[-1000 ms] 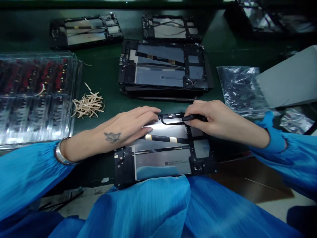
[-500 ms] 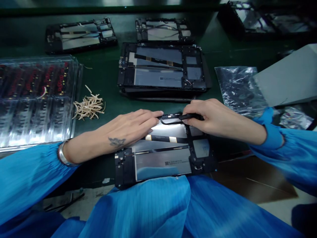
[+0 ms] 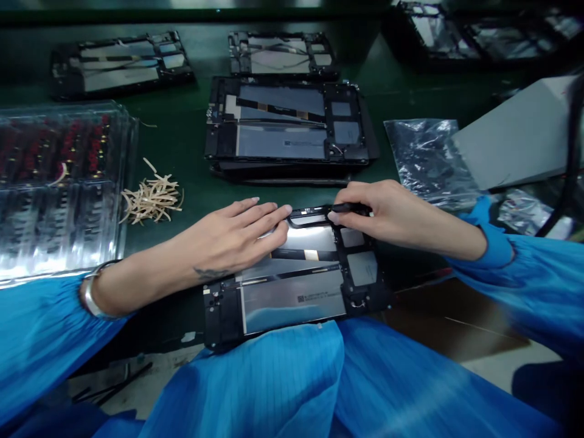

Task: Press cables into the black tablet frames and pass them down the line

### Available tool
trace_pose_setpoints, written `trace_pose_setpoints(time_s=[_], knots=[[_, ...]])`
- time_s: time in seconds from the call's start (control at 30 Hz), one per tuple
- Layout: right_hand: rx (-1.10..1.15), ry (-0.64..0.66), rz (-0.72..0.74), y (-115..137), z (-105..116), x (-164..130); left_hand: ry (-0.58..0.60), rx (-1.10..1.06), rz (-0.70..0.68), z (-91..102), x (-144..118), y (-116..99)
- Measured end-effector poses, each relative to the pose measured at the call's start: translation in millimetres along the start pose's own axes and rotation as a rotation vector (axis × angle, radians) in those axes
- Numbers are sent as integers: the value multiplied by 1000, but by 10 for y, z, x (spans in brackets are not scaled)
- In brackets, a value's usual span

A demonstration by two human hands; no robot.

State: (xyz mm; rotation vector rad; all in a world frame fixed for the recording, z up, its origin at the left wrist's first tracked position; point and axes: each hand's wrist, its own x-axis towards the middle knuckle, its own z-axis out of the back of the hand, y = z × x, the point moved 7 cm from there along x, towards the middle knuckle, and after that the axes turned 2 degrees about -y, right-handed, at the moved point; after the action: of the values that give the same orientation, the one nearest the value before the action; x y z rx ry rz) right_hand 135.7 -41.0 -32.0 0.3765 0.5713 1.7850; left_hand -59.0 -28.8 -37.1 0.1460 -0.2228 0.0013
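Dark green surface, carrying all items. Clear blister tray at far left, red parts inside. Stack of open tablet frames at centre, beyond the hands. Open tablet frame at the near edge, partly over the blue-clad lap. Left hand: fingers extended together, flat on the frame's upper left. Right hand: pinching a thin black tool at the frame's top edge. Tan strips, loose pile beside the tray.
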Motion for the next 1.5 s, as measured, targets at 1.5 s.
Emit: trace_pose_setpoints(time_s=[1.5], knots=[[526, -589, 411, 1071, -678, -710, 286, -635, 429, -226, 482, 681]])
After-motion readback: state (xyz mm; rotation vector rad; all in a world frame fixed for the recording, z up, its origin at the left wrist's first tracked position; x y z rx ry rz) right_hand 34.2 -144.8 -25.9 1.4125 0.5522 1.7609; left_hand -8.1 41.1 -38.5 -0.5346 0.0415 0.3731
